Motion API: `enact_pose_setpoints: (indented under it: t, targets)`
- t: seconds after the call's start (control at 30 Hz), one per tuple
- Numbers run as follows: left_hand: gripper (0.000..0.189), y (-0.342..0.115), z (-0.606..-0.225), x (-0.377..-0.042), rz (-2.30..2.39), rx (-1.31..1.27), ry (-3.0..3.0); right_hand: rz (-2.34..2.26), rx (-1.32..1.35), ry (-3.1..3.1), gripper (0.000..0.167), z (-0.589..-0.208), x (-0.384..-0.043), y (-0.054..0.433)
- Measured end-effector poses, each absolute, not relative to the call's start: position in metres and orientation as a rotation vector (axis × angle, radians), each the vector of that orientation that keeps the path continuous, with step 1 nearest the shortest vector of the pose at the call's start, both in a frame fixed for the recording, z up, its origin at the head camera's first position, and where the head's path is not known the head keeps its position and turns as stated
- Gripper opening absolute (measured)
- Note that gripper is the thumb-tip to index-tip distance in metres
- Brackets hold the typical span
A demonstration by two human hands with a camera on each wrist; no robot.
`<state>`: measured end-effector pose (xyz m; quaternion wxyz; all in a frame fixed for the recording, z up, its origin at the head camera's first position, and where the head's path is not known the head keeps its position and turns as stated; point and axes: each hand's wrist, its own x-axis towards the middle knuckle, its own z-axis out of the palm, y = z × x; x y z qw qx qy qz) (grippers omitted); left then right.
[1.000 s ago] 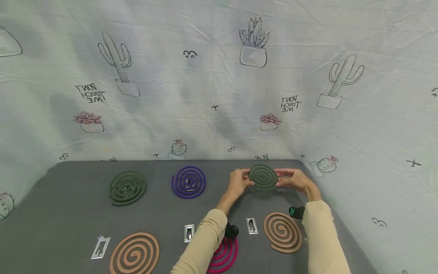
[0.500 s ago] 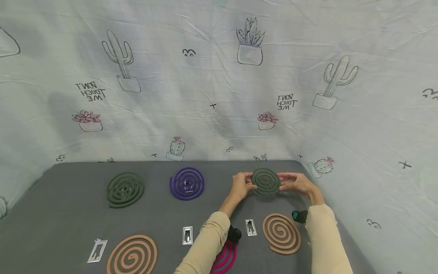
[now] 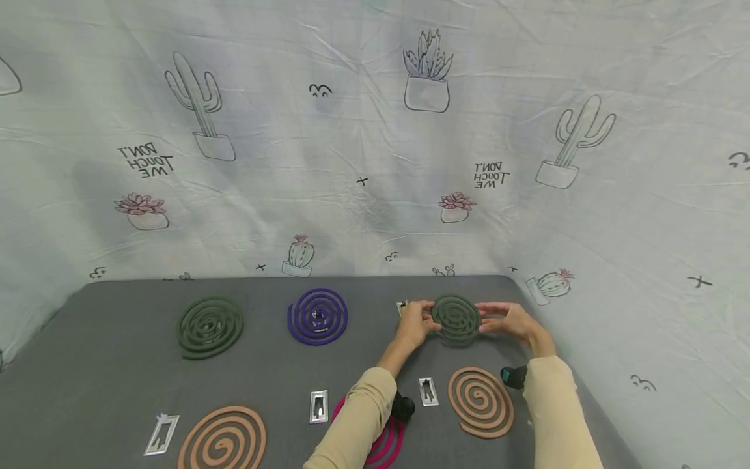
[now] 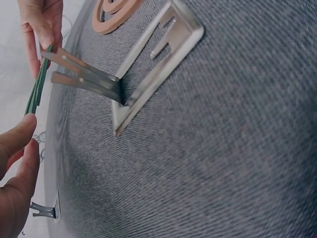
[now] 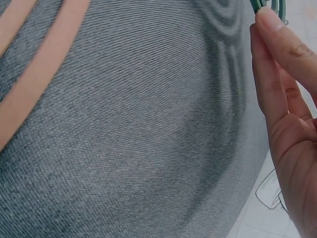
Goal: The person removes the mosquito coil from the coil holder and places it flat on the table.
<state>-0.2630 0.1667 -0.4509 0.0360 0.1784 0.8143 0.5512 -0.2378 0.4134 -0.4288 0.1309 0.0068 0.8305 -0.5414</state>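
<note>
At the back right of the table, a green mosquito coil (image 3: 455, 317) is held between both hands above the dark cloth. My left hand (image 3: 413, 324) pinches its left edge with thumb and fingers. On the opposite edge, my right hand (image 3: 515, 322) pinches it too. Seen edge-on in the left wrist view, the coil (image 4: 35, 94) is thin and layered. A metal coil stand (image 3: 402, 307) lies partly hidden behind the left hand. Only a piece of the coil (image 5: 282, 9) shows in the right wrist view, at the top, over its shadow.
Another green coil (image 3: 209, 326) and a purple coil (image 3: 318, 299) rest toward the back. Orange coils (image 3: 480, 394) and a pink coil (image 3: 387, 449), partly under the left sleeve, are nearer. Metal stands (image 3: 428, 391) lie between the rows. A printed fabric wall (image 3: 363, 228) borders the table.
The green coil and both hands have moved slightly right and nearer to me. A metal stand behind the left hand has come into sight. The head view has shifted slightly.
</note>
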Motion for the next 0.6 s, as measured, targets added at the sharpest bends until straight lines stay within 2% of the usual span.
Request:
enact_pose_setpoints:
  t: [0.6]
  targets:
    - [0.047,0.168,-0.462,-0.262,1.568,0.557,2.549,-1.561,0.0,2.369,0.06,-0.438,-0.235,0.411]
